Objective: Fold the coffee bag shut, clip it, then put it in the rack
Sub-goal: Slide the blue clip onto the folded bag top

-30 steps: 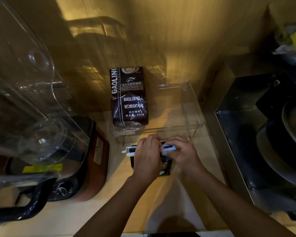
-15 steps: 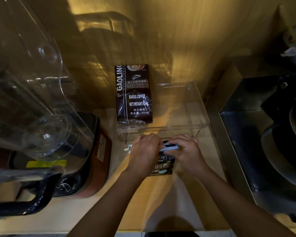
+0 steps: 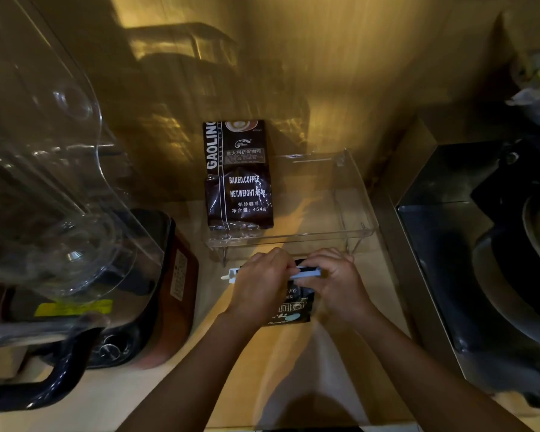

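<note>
A small dark coffee bag [image 3: 290, 310] lies on the wooden counter just in front of the clear rack [image 3: 353, 226]. Across its folded top sits a long white-and-blue clip [image 3: 309, 272], whose left tip sticks out past my fingers. My left hand [image 3: 259, 285] presses on the clip's left part and covers the bag's left half. My right hand [image 3: 337, 285] pinches the clip's right end. How far the clip is closed is hidden by my fingers. A larger brown coffee bag [image 3: 239, 176] stands in the rack's left side.
A big blender with a clear jug [image 3: 50, 188] and dark base [image 3: 156, 294] fills the left. A steel sink [image 3: 443, 244] holding a dark pan [image 3: 518, 263] lies to the right. The wall stands close behind the rack.
Both hands stay on the clip and bag at the same spot; more of the bag's printed front shows between my wrists than a second ago. The view has shifted slightly.
</note>
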`<control>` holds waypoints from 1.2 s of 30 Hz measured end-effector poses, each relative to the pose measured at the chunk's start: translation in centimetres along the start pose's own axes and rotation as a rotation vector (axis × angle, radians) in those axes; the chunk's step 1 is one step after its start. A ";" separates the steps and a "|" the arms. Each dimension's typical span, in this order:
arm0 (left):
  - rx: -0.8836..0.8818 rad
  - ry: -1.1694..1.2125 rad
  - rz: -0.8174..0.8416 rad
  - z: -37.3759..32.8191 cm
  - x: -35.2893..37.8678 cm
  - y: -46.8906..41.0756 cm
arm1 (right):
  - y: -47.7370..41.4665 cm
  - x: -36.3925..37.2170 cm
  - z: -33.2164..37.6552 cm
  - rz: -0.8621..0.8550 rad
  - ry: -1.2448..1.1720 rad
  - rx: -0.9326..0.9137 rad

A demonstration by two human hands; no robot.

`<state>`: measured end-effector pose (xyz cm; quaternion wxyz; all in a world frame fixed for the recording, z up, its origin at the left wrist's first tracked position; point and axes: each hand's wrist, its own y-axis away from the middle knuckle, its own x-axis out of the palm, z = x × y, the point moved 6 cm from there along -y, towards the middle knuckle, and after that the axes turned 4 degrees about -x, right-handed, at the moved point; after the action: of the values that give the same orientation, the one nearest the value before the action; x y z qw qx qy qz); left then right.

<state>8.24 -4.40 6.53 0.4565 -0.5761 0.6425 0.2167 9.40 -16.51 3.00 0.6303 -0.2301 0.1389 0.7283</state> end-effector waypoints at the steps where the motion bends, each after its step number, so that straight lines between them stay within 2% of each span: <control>1: -0.001 -0.002 0.002 0.2 -0.2 0.1 | 0.0 0.0 -0.2 0.001 0.005 0.011; 8: -0.042 -0.021 0.112 2.7 -1.3 0.6 | -0.1 -0.2 -0.6 -0.003 -0.027 0.030; 17: 0.062 -0.147 0.123 2.0 -1.2 0.6 | -0.1 -0.4 0.1 0.011 -0.026 0.001; 29: 0.020 -0.142 0.092 1.1 -0.6 0.3 | -0.3 -0.3 0.1 0.057 -0.144 0.027; 33: -0.019 -0.152 0.108 1.4 -0.3 0.4 | -0.4 -0.9 0.0 0.064 -0.080 -0.022; 36: -0.017 -0.186 0.143 1.3 0.0 0.1 | -0.6 -0.8 0.3 0.060 0.066 -0.121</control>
<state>8.57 -3.32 5.82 0.4928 -0.5098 0.6350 0.3066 10.05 -16.92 3.68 0.5881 -0.2875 0.1224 0.7460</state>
